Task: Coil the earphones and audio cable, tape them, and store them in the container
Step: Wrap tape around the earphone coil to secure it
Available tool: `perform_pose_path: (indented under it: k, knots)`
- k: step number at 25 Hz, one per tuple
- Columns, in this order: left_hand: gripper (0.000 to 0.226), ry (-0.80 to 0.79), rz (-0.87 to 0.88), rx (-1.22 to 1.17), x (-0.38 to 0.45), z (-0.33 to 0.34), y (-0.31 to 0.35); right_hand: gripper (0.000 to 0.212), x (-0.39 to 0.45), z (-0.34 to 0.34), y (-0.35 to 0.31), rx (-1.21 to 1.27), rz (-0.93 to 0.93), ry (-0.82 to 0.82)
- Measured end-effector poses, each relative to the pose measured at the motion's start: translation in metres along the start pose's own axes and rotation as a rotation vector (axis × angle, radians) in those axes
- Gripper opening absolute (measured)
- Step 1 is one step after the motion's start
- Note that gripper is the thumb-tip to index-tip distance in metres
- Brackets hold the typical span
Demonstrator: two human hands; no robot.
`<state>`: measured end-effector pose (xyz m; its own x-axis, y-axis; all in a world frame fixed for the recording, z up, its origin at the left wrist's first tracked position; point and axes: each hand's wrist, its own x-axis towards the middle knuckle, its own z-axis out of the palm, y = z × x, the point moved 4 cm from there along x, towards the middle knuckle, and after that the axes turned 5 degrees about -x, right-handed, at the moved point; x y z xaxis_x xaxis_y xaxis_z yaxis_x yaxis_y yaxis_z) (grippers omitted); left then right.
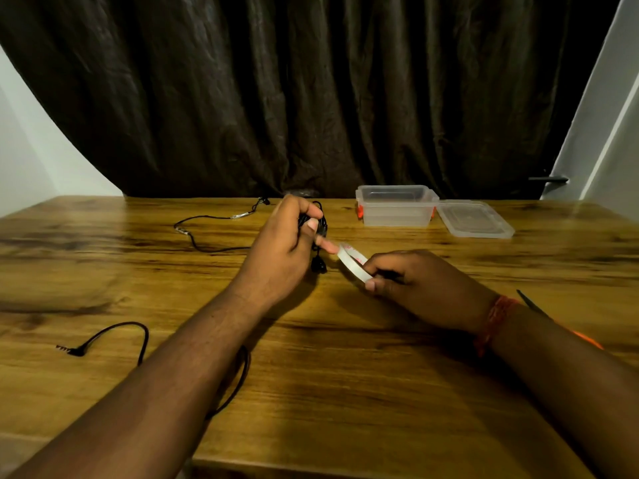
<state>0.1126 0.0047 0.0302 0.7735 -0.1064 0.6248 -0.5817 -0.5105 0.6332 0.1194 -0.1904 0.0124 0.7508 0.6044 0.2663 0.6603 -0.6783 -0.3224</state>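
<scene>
While the audio cable (138, 340) lies uncoiled at the near left of the table (345, 392), partly hidden under our left forearm, we judge the job barely half done. At mid-table our left hand (287, 247) clenches the coiled earphones (320, 236), one finger reaching to the tape roll (352, 262) pinched in our right hand (411, 281). No tape is on yet. Far right, the container (396, 206) waits open, its lid (475, 218) just beside it.

Two bare forearms, no sleeves, red-orange braided thread band (492, 323) tied round the right wrist
</scene>
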Motion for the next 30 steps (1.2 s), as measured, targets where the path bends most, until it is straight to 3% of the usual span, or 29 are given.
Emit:
perform_pose_path:
  k: [5, 12, 18, 30]
  knots:
    - [0.01, 0.012, -0.067, -0.057, -0.001, 0.003, -0.003, 0.011, 0.0, 0.0, -0.001, -0.015, 0.019, 0.017]
    - [0.01, 0.159, 0.008, -0.101, 0.001, -0.009, 0.004, 0.014, -0.001, 0.0, -0.013, 0.46, 0.023, -0.008]
    - [0.01, 0.219, 0.061, -0.023, 0.0, -0.01, 0.009, 0.014, 0.001, 0.01, -0.017, 0.693, 0.107, -0.035]
    - [0.011, 0.177, 0.14, 0.089, -0.004, 0.004, 0.026, 0.026, -0.001, 0.003, -0.014, 0.731, 0.113, -0.089]
